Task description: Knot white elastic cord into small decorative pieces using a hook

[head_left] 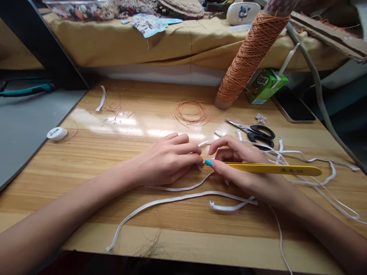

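My left hand (169,158) rests on the wooden table (86,164), fingers curled and pinched on a white elastic band (177,198) near its fingertips. My right hand (241,168) grips a long yellow tool (275,169), its tip pointing left to where both hands meet. Several loose white bands trail across the table under and to the right of my hands.
Black-handled scissors (254,131) lie behind my right hand. A coil of copper-coloured cord (190,112), a tall cone of orange cord (252,57), a green carton (266,86), a phone (294,110) and a small white tape measure (56,133) stand around.
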Motion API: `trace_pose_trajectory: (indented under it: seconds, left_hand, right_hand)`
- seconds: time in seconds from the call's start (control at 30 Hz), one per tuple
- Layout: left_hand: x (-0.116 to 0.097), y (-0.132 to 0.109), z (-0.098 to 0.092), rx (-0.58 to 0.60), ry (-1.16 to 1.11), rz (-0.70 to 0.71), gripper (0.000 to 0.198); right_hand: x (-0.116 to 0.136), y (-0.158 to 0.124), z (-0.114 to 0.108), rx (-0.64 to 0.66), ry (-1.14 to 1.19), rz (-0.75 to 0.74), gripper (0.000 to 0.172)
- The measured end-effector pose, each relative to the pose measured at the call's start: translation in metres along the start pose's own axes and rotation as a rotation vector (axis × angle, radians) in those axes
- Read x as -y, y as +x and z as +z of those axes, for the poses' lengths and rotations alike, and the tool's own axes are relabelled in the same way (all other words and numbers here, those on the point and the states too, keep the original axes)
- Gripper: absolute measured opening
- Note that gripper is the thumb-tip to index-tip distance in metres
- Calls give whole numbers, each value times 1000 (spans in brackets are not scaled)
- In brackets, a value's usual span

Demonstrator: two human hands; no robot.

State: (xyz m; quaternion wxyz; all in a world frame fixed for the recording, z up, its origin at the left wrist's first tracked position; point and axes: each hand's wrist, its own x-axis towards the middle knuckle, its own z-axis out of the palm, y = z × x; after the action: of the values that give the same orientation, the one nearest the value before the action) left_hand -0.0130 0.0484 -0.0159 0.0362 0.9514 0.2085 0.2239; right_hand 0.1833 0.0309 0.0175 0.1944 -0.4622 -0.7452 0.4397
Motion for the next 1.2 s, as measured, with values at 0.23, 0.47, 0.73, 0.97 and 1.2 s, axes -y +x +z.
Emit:
trace_pose_trajectory:
  seconds: [0.23, 0.47, 0.73, 0.97, 1.2]
  left_hand:
    - [0, -1, 1, 11, 13, -5, 16]
    - [0, 1, 1, 2, -4, 0, 16]
    - [0, 1, 0, 3, -17, -4, 15]
    - [-1, 1, 0, 20, 13, -15, 17]
    - [0, 1, 0, 7, 55, 0, 18]
  right_hand:
    - [0, 1, 0, 26, -8, 15, 7]
    - [-1, -2, 3, -40, -202, -110, 6]
    - [-12, -1, 1, 27, -409, -390, 7]
    - [-4, 4, -5, 113, -121, -59, 10]
    - [-2, 3, 1, 52, -55, -2, 7]
